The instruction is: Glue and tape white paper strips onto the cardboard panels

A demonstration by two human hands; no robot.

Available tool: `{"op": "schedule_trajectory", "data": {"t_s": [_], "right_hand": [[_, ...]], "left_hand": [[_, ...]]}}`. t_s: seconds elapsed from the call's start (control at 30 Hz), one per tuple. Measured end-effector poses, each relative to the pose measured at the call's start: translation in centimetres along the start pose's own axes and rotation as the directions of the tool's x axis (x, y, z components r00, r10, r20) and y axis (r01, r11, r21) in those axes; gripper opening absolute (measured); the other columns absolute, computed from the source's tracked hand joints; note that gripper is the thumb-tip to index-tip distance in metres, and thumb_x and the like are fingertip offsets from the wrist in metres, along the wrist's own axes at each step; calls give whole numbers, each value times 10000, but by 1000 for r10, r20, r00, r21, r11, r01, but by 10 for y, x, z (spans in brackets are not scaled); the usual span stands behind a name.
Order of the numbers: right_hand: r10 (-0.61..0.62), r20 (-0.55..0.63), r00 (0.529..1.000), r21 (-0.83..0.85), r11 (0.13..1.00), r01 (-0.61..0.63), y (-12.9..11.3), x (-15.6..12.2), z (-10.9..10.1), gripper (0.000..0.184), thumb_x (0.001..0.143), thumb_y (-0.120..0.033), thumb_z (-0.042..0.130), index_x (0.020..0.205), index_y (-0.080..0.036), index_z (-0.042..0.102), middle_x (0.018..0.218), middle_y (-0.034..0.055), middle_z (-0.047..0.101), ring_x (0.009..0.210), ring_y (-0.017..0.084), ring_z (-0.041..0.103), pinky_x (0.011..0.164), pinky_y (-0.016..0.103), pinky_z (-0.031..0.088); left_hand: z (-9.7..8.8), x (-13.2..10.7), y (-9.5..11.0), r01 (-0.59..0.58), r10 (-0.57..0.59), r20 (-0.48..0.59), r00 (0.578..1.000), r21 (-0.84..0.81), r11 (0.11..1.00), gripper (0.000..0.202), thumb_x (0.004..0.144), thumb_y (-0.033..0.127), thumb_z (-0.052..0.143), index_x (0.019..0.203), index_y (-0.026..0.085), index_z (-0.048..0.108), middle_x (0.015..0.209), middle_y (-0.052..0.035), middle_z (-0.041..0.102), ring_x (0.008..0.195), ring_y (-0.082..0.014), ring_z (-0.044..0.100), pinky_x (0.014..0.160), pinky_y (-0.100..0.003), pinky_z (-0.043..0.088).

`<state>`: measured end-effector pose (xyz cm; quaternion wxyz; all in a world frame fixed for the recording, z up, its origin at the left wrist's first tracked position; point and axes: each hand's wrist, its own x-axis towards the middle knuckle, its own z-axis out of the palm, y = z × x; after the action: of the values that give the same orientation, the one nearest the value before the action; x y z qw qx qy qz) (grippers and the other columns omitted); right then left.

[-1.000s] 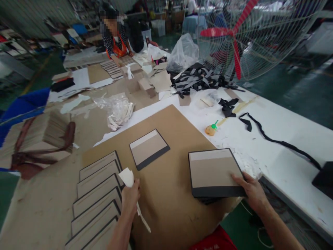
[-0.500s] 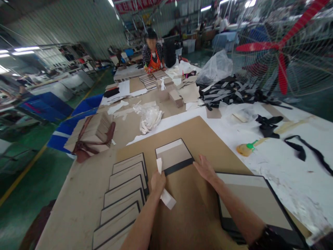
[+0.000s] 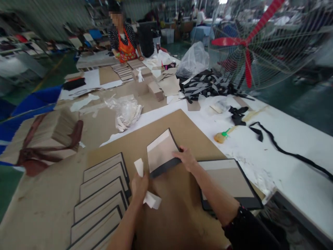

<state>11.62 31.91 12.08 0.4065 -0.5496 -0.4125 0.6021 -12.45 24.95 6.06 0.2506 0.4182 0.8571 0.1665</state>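
My right hand [image 3: 185, 158] grips the right edge of a beige panel with a black border [image 3: 161, 152], thumb on top; the panel is tilted, its right side raised off the brown board [image 3: 177, 201]. My left hand [image 3: 139, 185] is closed round white folded paper strips [image 3: 152, 200], whose ends stick out above and below the fist. It is just left of the panel's lower corner. Left of it, several black-edged beige panels [image 3: 97, 201] lie overlapping in a row. Under my right forearm is a stack of larger-looking black-bordered panels [image 3: 226, 178].
A glue bottle with a green nozzle [image 3: 221, 136] lies on the right. Beyond are black fabric strips [image 3: 205, 85], a plastic bag of white pieces [image 3: 127, 113] and a tied bundle of boards [image 3: 56, 133]. A large fan [image 3: 244, 43] stands right; a co-worker [image 3: 125, 40] is across the table.
My right hand has taken hold of the panel's right edge and lifted that side. My left hand still holds the paper strips. The view has shifted right.
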Motion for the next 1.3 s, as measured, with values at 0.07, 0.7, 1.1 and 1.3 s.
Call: {"op": "schedule_trajectory", "data": {"t_s": [0.07, 0.7, 1.1, 1.3], "right_hand": [[-43, -27, 999, -2, 999, 43, -17, -46, -33, 348, 692, -441, 743, 903, -169, 689, 771, 4, 681, 689, 160, 583, 633, 267, 475], [-99, -69, 993, -936, 350, -31, 36, -191, -67, 537, 820, -130, 537, 1354, -176, 580, 1165, 163, 617, 1041, 312, 598, 869, 408, 522], [-209, -518, 830, -766, 544, -341, 78, -144, -233, 496, 980, -444, 392, 1301, -112, 572, 1262, 199, 612, 1196, 315, 564, 1034, 440, 416], [-50, -545, 837, -731, 518, -444, 105, -131, -258, 504, 1004, -479, 361, 1194, -105, 640, 1126, 194, 674, 1079, 291, 629, 935, 355, 443]], "left_hand": [[-1, -10, -4, 20, -20, 3, 1000, -37, 999, 422, 887, 420, 498, 1106, 108, 678, 977, -156, 756, 921, -301, 715, 703, -337, 521], [55, -156, 101, -151, 324, 458, 828, -375, 915, 361, 909, 435, 508, 956, 186, 765, 946, -53, 782, 954, -242, 710, 838, -314, 526], [100, -148, 106, -291, 285, 520, 805, -73, 954, 352, 952, 398, 470, 1020, 150, 709, 998, -142, 764, 988, -279, 712, 811, -306, 492], [122, -158, 118, -301, 271, 544, 794, -35, 953, 415, 940, 402, 515, 1241, 137, 621, 1166, -148, 731, 1104, -255, 682, 874, -274, 486]]}}
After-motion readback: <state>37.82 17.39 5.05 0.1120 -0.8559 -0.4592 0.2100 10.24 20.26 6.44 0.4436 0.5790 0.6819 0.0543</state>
